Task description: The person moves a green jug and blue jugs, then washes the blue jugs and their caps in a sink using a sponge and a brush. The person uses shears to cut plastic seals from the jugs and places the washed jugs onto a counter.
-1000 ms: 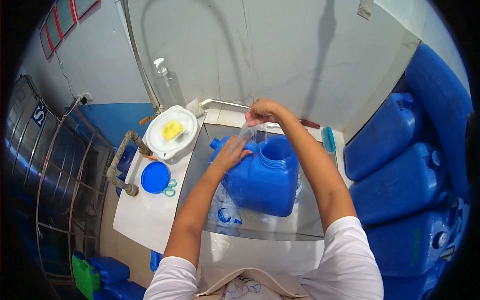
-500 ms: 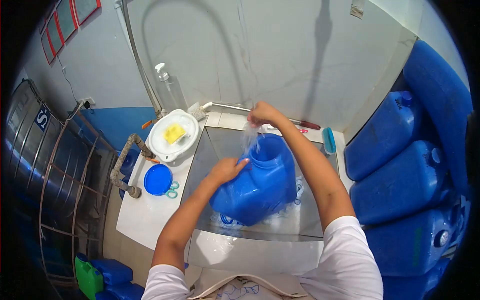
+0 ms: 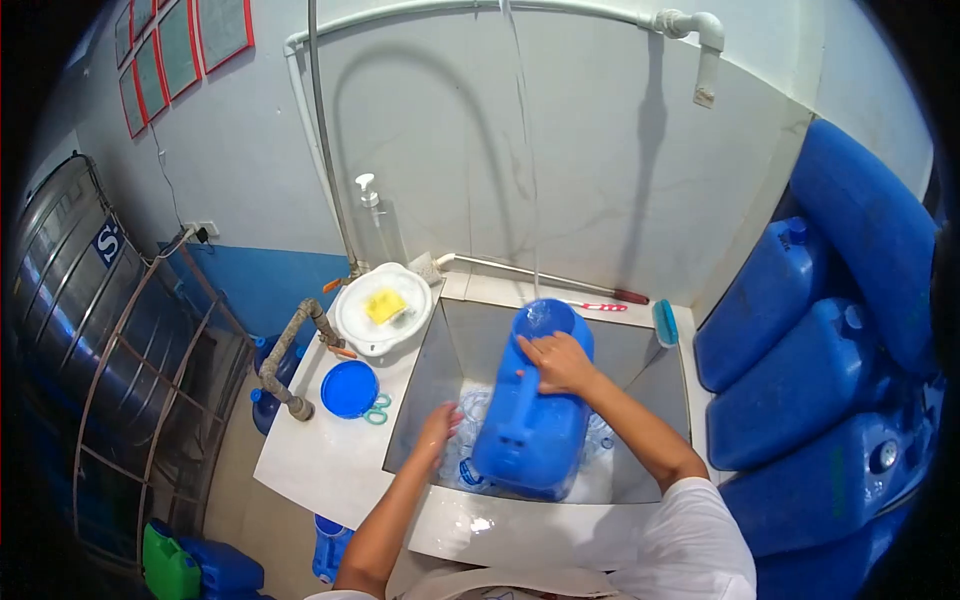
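A blue plastic jug (image 3: 535,440) stands tilted in the sink (image 3: 420,350), its wide mouth toward the back wall and its moulded handle facing up. My right hand (image 3: 557,363) grips it at the neck, by the top of the handle. Into the mouth runs a thin stream of water (image 3: 530,170) from above. My left hand (image 3: 437,432) hangs over the left side of the sink, apart from the jug, fingers extended and holding nothing. Clear shiny pieces, some with blue rings (image 3: 470,473), lie on the sink bottom, partly hidden by the jug.
On the left counter are a white basin (image 3: 352,322) with a yellow sponge (image 3: 384,305), a blue lid (image 3: 350,389), scissors (image 3: 378,409) and a pump bottle (image 3: 385,225). Behind the sink lies a long-handled brush (image 3: 560,276). A teal brush (image 3: 665,322) stands right, beside stacked blue containers (image 3: 775,320).
The jug has turned so its handle faces up and its mouth meets the water stream. My right hand has come down onto its neck; my left hand has let go and moved left.
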### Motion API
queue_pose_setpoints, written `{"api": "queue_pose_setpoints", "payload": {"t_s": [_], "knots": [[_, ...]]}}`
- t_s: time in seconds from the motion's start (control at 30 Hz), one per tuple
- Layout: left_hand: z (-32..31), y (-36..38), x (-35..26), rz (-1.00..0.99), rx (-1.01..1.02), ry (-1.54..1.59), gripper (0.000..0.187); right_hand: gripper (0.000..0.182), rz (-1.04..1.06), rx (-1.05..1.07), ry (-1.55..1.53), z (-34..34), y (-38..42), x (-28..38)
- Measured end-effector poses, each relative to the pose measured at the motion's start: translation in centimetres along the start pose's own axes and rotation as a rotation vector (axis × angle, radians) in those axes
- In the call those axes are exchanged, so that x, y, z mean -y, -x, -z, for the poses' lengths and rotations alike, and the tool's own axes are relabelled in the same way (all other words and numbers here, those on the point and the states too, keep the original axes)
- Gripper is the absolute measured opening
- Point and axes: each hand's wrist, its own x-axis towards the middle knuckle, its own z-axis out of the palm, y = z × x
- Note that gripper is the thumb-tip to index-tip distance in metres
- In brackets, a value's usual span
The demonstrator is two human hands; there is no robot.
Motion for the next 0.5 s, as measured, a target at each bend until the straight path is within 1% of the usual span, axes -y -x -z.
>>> {"api": "queue_pose_setpoints", "payload": {"t_s": [0.03,0.07,0.1,0.13,0.17,0.23,0.27,0.3,0.33,0.37,0.4,0.47,0.5], "knots": [[1.9,-0.7,1.9,0.151,-0.068,0.061,0.05,0.056,0.034,-0.099,0.056,0.6,-2.0,0.3],[3.9,-1.0,2.5,0.155,-0.058,0.056,0.05,0.055,0.004,-0.092,0.089,2.5,-4.7,0.4],[6.0,-0.8,3.1,0.262,0.069,0.209,0.048,0.056,-0.01,-0.137,0.075,5.1,-7.6,0.3],[6.8,-0.5,3.5,0.369,0.196,0.361,0.046,0.055,0.023,-0.271,0.061,8.3,-10.2,0.2],[6.5,0.2,3.0,0.38,0.207,0.353,0.046,0.053,-0.033,-0.289,0.069,12.1,-12.5,0.4],[5.6,1.9,-0.5,0.263,0.072,0.355,0.041,0.046,-0.098,-0.387,0.06,16.5,-15.8,-0.7],[4.9,2.5,-1.9,0.266,0.073,0.347,0.041,0.043,-0.144,-0.418,0.058,18.1,-17.0,-1.0],[3.8,3.2,-3.0,0.165,0.049,0.586,0.043,0.043,-0.153,-0.423,0.053,18.9,-17.6,-1.6],[3.3,3.9,-3.3,0.06,0.02,0.819,0.045,0.044,-0.243,-0.355,0.034,19.4,-18.0,-2.1],[3.3,5.0,-2.6,0.047,0.12,0.88,0.042,0.047,-0.326,-0.287,0.018,19.7,-18.4,-2.2],[3.9,6.4,-2.2,0.034,0.121,0.874,0.042,0.047,-0.322,-0.301,0.018,19.0,-19.0,-2.5],[5.1,11.3,-2.5,0.164,0.148,0.99,0.045,0.047,-0.478,-0.037,0.056,16.4,-19.8,-3.4],[6.7,13.2,-3.7,0.143,0.117,0.937,0.051,0.045,-0.519,-0.057,0.037,16.6,-19.5,-1.8]]}}
